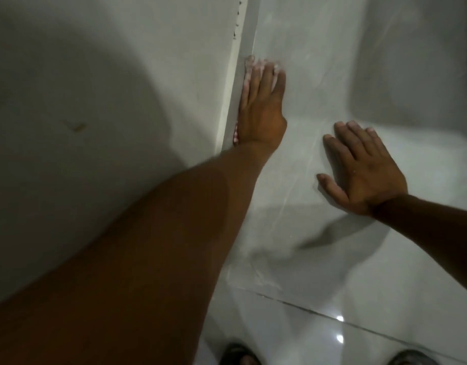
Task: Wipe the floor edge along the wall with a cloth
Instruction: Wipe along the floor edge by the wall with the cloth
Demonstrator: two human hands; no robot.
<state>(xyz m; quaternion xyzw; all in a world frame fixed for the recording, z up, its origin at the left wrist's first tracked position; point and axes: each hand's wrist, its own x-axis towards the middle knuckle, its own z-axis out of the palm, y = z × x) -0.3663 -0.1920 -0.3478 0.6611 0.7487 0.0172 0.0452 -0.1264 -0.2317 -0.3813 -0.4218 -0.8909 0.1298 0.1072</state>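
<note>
I have my left hand pressed flat on the pale, pink-and-white patterned cloth, fingers laid out long and close together on top of it, pinning it more than gripping it. The cloth sits right in the corner where the glossy grey tiled floor meets the narrow white skirting strip at the foot of the grey painted wall; only its rim shows past my fingertips and by my wrist. My right hand lies palm-down on the floor well apart from it, fingers spread wide and holding nothing, and I judge it a prop for my weight. I take this as mid-stroke along the edge. Next I would keep the cloth's side tight against the skirting and slide it further along the joint, shifting the bracing hand to follow.
</note>
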